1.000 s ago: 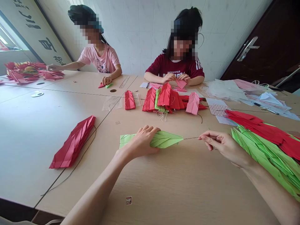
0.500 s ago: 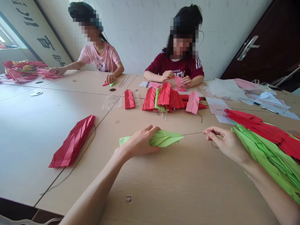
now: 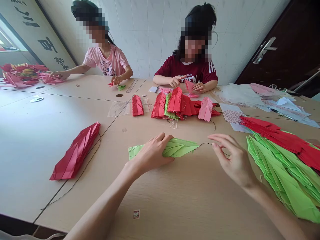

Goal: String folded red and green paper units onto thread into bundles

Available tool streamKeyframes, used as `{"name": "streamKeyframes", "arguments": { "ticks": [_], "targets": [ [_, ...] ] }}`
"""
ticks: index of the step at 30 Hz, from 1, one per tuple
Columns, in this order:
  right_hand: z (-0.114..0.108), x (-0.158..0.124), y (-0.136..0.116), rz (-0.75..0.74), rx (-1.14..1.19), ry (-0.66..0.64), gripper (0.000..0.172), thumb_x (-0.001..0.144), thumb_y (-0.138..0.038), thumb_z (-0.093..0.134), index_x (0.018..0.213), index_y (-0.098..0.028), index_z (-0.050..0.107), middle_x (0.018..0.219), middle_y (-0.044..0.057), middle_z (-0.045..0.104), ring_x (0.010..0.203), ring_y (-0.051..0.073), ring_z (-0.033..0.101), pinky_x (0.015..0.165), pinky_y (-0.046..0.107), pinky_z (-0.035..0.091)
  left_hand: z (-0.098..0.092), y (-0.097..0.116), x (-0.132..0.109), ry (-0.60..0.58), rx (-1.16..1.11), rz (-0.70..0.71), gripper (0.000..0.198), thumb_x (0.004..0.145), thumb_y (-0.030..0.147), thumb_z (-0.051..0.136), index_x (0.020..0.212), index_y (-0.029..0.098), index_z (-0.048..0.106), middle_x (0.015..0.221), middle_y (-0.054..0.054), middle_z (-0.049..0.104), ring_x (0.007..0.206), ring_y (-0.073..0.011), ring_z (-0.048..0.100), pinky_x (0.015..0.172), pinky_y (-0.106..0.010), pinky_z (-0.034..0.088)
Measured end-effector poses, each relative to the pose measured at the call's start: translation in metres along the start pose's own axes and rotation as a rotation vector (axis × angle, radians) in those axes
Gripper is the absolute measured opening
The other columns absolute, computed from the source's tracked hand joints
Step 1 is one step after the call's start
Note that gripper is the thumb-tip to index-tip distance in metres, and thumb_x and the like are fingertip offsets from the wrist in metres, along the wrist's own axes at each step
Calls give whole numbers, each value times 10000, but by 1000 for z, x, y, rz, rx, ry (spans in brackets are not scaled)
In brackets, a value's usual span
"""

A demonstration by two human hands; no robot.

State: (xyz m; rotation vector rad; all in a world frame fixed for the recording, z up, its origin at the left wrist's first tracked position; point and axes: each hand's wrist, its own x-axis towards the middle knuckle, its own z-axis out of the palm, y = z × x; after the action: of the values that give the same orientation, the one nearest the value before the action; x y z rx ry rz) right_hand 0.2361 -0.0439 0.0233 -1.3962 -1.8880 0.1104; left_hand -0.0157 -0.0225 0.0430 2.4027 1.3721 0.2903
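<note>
A light green folded paper piece (image 3: pixel 178 147) lies flat on the table, and my left hand (image 3: pixel 153 150) is closed over its middle, thumb on the near edge and fingers on the far edge. From its pointed right end runs a dark thread (image 3: pixel 206 143), slack and curved. My right hand (image 3: pixel 231 156) hovers beside that thread with thumb and fingers parted, holding nothing that I can see; part of the thread passes behind it. To the left, a dark red folded paper piece (image 3: pixel 76 151) rests on the table with a long thread along its side.
Stacks of green folded paper (image 3: pixel 282 176) and red folded paper (image 3: pixel 282 136) lie at the right. Several red, green and pink folded pieces (image 3: pixel 175 103) stand mid-table. Two people sit across, one handling pink paper (image 3: pixel 189 86). Loose sheets and a pen (image 3: pixel 282 113) lie far right.
My right hand has let go of the thread and opened, shifting slightly left. The thread, taut before, now sags. My left hand and the green piece have slid slightly right.
</note>
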Motion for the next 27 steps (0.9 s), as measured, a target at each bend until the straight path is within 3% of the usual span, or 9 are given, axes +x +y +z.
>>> {"name": "streamKeyframes", "arguments": {
  "ticks": [3,7,10,12,16,22,27],
  "targets": [
    [9,-9,-12,133,231,-198,309,886,-363,433,1152,-241,531,1152,85,568,902,202,606,771,348,519,2,3,0,6,-20,4,540,733,379,573,1221,287,362,1073,-22,488,933,-218,553,757,-330,458],
    [15,-12,-13,285,499,-363,457,865,-413,474,1284,-245,405,1238,100,532,1004,200,592,889,376,489,4,5,0,11,-44,8,553,722,392,593,1216,283,370,1067,-20,493,914,-214,556,750,-331,460],
    [12,-9,-8,371,602,-448,524,837,-420,527,1301,-227,377,1084,86,619,924,180,621,864,356,504,5,5,0,10,-59,26,557,711,394,610,1207,272,387,1059,-23,499,899,-212,561,746,-323,459],
    [8,-7,-4,387,588,-493,509,809,-428,565,1254,-213,443,931,59,658,830,173,633,806,339,523,6,6,0,3,-65,38,549,708,388,613,1199,269,397,1062,-22,499,907,-212,561,750,-319,459],
    [-1,-1,2,344,471,-470,398,779,-478,581,1065,-202,602,816,52,665,779,195,627,755,349,524,5,7,0,-38,-77,33,535,701,367,614,1187,277,410,1056,-20,502,922,-218,562,752,-319,458],
    [-13,4,6,223,302,-417,346,792,-491,559,1011,-233,631,839,47,643,801,198,598,740,324,494,6,8,0,-60,-90,18,536,701,364,610,1194,289,412,1055,-22,505,932,-224,561,771,-324,450],
    [-14,5,6,148,216,-353,285,825,-480,519,856,-235,661,847,51,644,797,200,587,707,315,456,5,6,0,-46,-107,19,543,697,377,616,1196,284,421,1049,-19,515,889,-216,568,714,-311,461]
  ]
}}
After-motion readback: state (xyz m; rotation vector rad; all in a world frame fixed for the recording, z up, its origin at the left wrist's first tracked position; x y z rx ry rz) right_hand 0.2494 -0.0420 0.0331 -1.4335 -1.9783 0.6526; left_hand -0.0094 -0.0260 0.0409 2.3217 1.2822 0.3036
